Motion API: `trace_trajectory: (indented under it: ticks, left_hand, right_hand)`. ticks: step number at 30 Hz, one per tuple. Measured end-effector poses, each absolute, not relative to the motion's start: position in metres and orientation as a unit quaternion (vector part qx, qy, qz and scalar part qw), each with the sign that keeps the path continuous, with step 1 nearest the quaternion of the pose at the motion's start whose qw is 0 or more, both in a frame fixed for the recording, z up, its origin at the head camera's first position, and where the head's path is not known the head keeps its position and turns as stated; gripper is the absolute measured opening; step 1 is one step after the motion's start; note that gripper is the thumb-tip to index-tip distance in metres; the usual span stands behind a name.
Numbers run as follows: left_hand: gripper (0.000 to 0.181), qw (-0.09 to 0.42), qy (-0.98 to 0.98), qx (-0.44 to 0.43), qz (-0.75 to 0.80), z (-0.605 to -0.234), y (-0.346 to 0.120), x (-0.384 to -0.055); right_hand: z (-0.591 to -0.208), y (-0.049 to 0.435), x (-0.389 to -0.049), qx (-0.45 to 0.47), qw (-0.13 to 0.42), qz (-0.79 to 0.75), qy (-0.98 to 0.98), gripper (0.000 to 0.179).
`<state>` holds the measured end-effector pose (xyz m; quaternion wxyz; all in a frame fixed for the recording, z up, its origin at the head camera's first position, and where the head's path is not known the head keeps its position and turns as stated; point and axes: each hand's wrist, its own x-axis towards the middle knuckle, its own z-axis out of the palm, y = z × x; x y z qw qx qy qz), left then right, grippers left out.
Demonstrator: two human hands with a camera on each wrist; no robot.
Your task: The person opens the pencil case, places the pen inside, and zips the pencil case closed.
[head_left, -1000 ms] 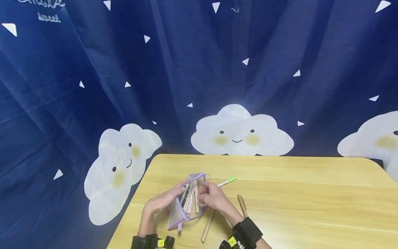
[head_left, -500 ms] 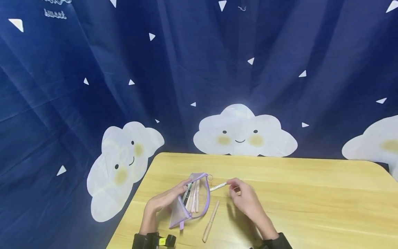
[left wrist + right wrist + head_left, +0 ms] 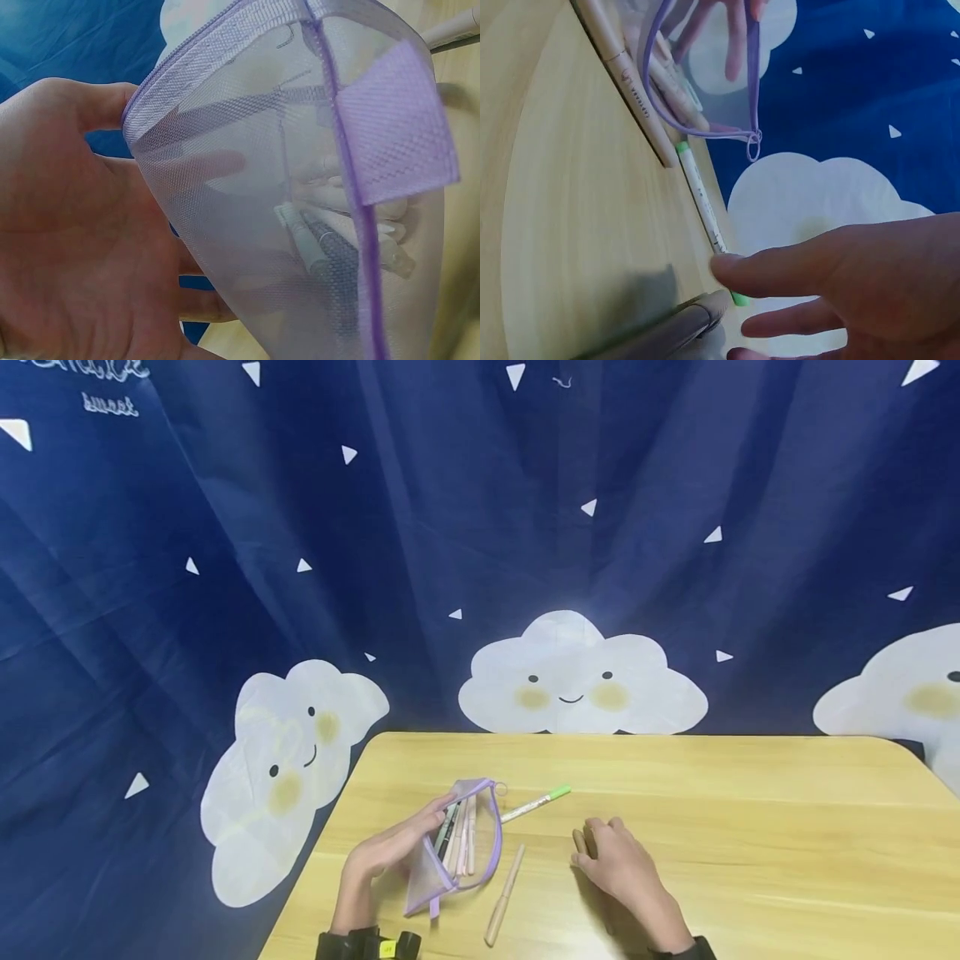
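Observation:
My left hand (image 3: 393, 845) holds the rim of a lilac mesh pencil case (image 3: 431, 887), thumb at the zipped edge and fingers behind the mesh. The case gapes open toward the right, with several pens (image 3: 459, 839) lying inside. To the right, my right hand (image 3: 624, 867) is over a brown pen (image 3: 580, 842), whose end shows beside the fingers. In the right wrist view, the thumb and fingers look spread, with a gap between them and this brown pen (image 3: 679, 326). Most of the pen is hidden by the hand in the head view.
A white marker with green ends (image 3: 534, 805) lies just right of the case. Nearer the front is a beige pen (image 3: 504, 897). All rest on a wooden table (image 3: 750, 827), with a dark blue cloud-print curtain (image 3: 525, 527) behind its far edge.
My right hand has left the pencil case, passed by the green-ended marker, and moved right and nearer to the brown pen. The left hand stays on the case.

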<state>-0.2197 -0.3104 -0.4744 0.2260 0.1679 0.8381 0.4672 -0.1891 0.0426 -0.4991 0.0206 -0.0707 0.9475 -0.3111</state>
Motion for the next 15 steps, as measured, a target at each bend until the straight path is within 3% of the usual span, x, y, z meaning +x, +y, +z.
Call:
trace_trajectory:
  ticks: [5, 10, 15]
  left_hand:
    - [0.065, 0.226, 0.837, 0.166, 0.471, -0.4754, -0.3099, -0.2200]
    - [0.065, 0.223, 0.837, 0.171, 0.469, -0.4759, -0.3097, -0.2196]
    - [0.066, 0.221, 0.839, 0.170, 0.467, -0.4764, -0.3094, -0.2190]
  right_hand:
    - [-0.4994, 0.0425, -0.1836, -0.069, 0.032, -0.287, 0.955, 0.052]
    - [-0.5006, 0.0420, -0.1816, -0.073, 0.025, -0.280, 0.957, 0.029]
    - [-0.5017, 0.0427, -0.1823, -0.071, 0.021, -0.291, 0.954, 0.025]
